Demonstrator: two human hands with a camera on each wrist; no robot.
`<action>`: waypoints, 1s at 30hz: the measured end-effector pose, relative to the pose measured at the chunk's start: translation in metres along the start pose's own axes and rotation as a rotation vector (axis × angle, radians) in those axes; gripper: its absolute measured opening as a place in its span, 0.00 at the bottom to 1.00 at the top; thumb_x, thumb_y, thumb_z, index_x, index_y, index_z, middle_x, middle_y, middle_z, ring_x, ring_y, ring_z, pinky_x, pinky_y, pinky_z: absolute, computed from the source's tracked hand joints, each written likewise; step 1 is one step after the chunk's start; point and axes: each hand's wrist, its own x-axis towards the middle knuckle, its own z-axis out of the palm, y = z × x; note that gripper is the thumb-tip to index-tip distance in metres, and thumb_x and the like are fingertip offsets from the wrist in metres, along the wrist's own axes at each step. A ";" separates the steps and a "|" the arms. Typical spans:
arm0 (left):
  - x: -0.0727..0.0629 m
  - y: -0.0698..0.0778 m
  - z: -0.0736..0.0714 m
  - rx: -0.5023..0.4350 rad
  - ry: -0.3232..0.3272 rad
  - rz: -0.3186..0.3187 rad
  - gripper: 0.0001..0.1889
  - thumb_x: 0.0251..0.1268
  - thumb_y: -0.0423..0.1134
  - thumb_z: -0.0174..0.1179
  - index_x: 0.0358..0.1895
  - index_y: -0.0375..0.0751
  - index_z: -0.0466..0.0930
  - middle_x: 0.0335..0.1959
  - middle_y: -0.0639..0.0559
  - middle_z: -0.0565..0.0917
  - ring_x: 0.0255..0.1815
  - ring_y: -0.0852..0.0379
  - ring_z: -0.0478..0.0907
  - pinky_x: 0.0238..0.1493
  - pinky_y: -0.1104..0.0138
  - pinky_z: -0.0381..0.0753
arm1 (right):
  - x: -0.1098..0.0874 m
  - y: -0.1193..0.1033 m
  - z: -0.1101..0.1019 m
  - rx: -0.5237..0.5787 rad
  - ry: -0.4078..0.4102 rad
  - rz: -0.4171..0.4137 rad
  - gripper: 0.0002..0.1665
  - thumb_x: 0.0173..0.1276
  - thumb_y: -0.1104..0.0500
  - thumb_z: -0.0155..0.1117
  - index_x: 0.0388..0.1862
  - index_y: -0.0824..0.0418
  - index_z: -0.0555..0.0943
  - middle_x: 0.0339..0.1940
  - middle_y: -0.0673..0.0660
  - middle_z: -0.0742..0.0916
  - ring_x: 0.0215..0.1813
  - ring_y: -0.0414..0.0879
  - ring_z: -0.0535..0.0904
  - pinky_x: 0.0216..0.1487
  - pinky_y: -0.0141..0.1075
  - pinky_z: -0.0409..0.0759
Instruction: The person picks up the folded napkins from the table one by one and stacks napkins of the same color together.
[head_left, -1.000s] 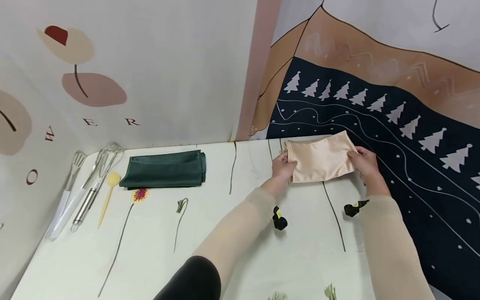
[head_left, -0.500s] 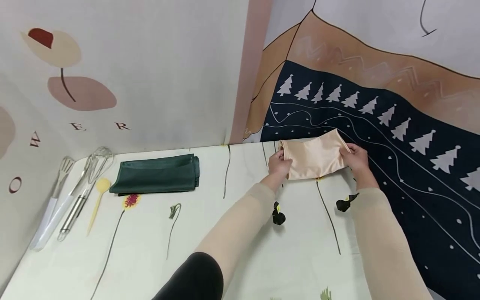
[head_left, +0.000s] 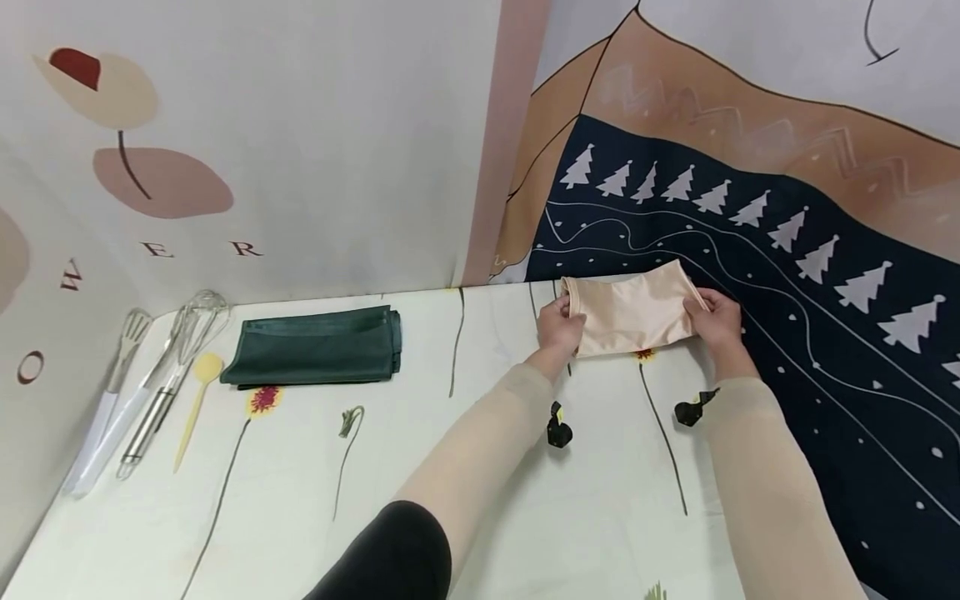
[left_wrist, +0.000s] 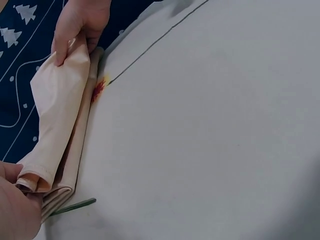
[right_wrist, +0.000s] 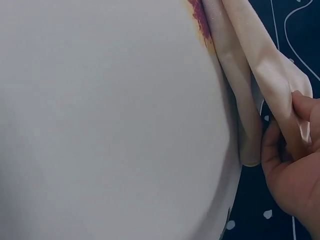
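A folded peach satin cloth lies at the far right of the table, partly lifted between two hands. My left hand pinches its left end, thumb on top. At the opposite end, my right hand pinches the right edge. The left wrist view shows the upper layers of the cloth raised above a folded lower layer, with rolled folds beside the left fingers. In the right wrist view the thumb and fingers of the right hand grip the upper layer, apart from the lower fold.
A folded dark green cloth lies at the back left. Beside it are a whisk, a yellow spoon and a slotted turner. Printed fabric walls border the white table behind and on the right.
The view has shifted slightly. The peach cloth stays between both hands, and its right part sits a little lower and closer to the table's back edge; otherwise little differs.
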 end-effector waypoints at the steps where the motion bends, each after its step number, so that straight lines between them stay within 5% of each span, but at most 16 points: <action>1: 0.001 0.000 0.000 0.001 0.005 0.005 0.20 0.68 0.31 0.65 0.63 0.43 0.82 0.41 0.54 0.84 0.42 0.59 0.83 0.44 0.70 0.83 | 0.001 -0.001 0.000 -0.016 0.008 -0.002 0.16 0.73 0.56 0.66 0.56 0.59 0.81 0.26 0.28 0.79 0.30 0.26 0.77 0.32 0.19 0.77; 13: 0.003 -0.003 0.001 0.081 0.063 -0.007 0.17 0.65 0.34 0.69 0.57 0.46 0.86 0.38 0.56 0.87 0.38 0.61 0.84 0.44 0.69 0.83 | 0.007 0.002 0.003 -0.213 0.050 0.003 0.23 0.73 0.53 0.64 0.62 0.63 0.80 0.31 0.33 0.78 0.34 0.30 0.75 0.36 0.21 0.74; 19: 0.004 -0.007 -0.001 0.178 0.096 0.084 0.14 0.63 0.34 0.69 0.52 0.43 0.87 0.35 0.54 0.87 0.34 0.61 0.83 0.39 0.70 0.82 | 0.009 0.012 0.006 -0.352 0.124 -0.027 0.27 0.74 0.48 0.61 0.64 0.63 0.79 0.47 0.55 0.84 0.61 0.55 0.72 0.64 0.40 0.70; 23: 0.003 -0.010 -0.004 0.234 0.112 0.183 0.19 0.61 0.31 0.69 0.57 0.41 0.83 0.46 0.50 0.83 0.44 0.56 0.82 0.44 0.68 0.82 | 0.007 0.012 0.007 -0.340 0.161 -0.076 0.27 0.75 0.50 0.59 0.65 0.65 0.77 0.58 0.65 0.81 0.66 0.62 0.68 0.73 0.49 0.61; 26: 0.000 -0.013 -0.006 0.347 0.046 0.277 0.25 0.63 0.30 0.68 0.64 0.42 0.80 0.59 0.48 0.77 0.58 0.53 0.78 0.55 0.67 0.80 | 0.004 0.011 0.007 -0.371 0.181 -0.101 0.24 0.74 0.53 0.59 0.62 0.67 0.78 0.57 0.67 0.80 0.64 0.63 0.70 0.72 0.50 0.62; 30: -0.004 -0.018 -0.011 0.480 -0.114 0.369 0.21 0.66 0.32 0.67 0.62 0.39 0.81 0.65 0.44 0.75 0.66 0.49 0.73 0.64 0.65 0.75 | -0.001 0.011 0.006 -0.345 0.179 -0.011 0.22 0.71 0.54 0.60 0.56 0.67 0.81 0.46 0.61 0.82 0.62 0.61 0.72 0.74 0.47 0.63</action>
